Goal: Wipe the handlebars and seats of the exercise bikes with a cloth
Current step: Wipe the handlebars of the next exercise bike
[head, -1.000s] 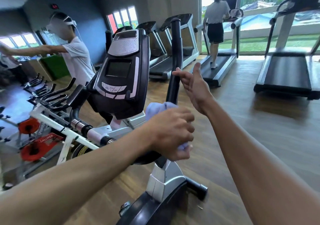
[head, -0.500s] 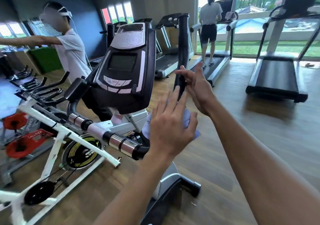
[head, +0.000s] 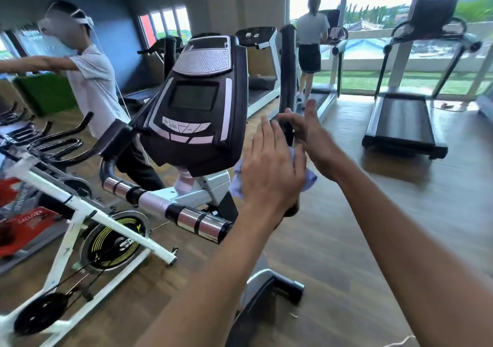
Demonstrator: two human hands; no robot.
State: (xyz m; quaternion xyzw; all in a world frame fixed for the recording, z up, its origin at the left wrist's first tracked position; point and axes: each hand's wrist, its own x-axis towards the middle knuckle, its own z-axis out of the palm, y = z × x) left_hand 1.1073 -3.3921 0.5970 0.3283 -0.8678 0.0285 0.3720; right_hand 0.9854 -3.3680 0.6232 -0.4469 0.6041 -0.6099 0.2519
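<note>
At the far left a person in a white shirt is standing with arms stretched out beside a row of spin bikes; that person is working near enough that a wide swing from either worker could be bumping an elbow.

Moving right, the exercise bike's console is sitting tilted above a chrome-banded horizontal handlebar, which is pointing toward the camera. Since that bar's end is jutting out below the wearer's left forearm, a careless downward reach could be knocking against it.

Next, the left hand is stretched flat, fingers straight, pressing the pale blue cloth against the lower part of the upright black handlebar. The cloth is bunched behind the palm, with corners showing on either side. Because nothing is curling round it, I judge the cloth is likely to be slipping down and dropping to the wooden floor if the pressure is easing off.

Just right of it, the right hand is curling loosely around the same upright bar above the cloth, steadying it. The two hands are crowding each other, so a wipe upward could be stalling there and leaving the upper grip undone.

Farther right, a person is walking on a treadmill, well apart, with another treadmill beyond.
</note>
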